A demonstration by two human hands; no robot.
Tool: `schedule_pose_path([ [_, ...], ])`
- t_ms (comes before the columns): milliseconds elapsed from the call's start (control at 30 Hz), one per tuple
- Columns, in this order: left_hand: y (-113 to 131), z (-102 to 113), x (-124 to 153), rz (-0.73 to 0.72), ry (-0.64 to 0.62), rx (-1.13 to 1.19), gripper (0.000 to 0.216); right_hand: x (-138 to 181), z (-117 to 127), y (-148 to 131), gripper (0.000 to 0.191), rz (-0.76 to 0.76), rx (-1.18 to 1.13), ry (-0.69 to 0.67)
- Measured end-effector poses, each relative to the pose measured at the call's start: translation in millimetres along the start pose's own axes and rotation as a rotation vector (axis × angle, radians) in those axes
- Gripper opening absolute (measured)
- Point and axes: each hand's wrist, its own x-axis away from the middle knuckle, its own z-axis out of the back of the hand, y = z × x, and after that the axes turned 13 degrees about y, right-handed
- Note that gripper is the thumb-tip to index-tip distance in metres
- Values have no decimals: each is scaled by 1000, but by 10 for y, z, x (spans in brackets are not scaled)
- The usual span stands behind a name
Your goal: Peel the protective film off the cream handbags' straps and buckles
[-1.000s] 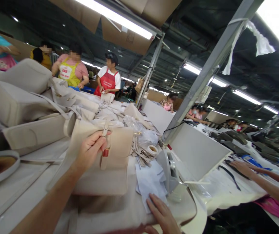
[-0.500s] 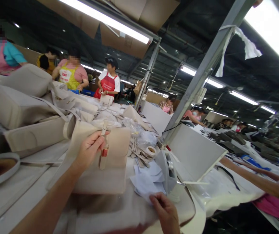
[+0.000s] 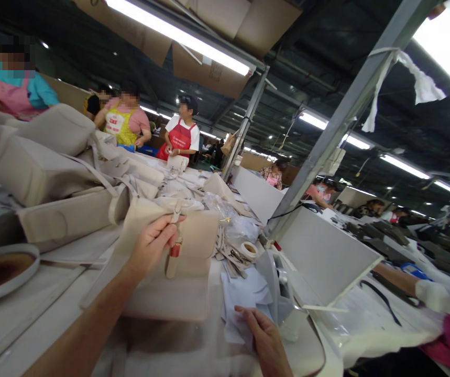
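Note:
My left hand [image 3: 152,245] grips the front flap of a cream handbag [image 3: 181,267] that stands on the worktable, thumb by its strap and a red tab. My right hand [image 3: 266,340] rests low at the table's near edge, fingers curled on a sheet of white paper [image 3: 244,298] from a small pile. The bag's strap hangs down its front.
More cream bags [image 3: 44,167] are piled at the left. A round dish [image 3: 0,272] with brown contents sits far left. A tape roll [image 3: 249,249], a clear plastic bag, straps and a white divider board [image 3: 319,256] lie right. Several co-workers stand behind; another person's arm [image 3: 425,293] reaches in at right.
My right hand went from lying flat on the papers to pinching a sheet. The left hand kept its hold on the bag. The other person's arm at right drew back.

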Motion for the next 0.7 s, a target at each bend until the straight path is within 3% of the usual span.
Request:
schedule_pose_path([
  [200, 92, -62, 68, -42, 17, -69, 40, -128, -63, 32, 43, 70, 38, 120],
  [400, 105, -106, 140, -70, 77, -168, 39, -2, -229, 70, 25, 245, 110, -39],
  [533, 81, -83, 120, -78, 58, -121, 38, 33, -213, 319, 42, 518, 166, -84],
  [633, 69, -69, 102, -60, 43, -99, 39, -9, -159, 359, 38, 712, 276, -27],
  [700, 62, -68, 99, -35, 32, -85, 41, -36, -163, 275, 32, 728, 347, -18],
])
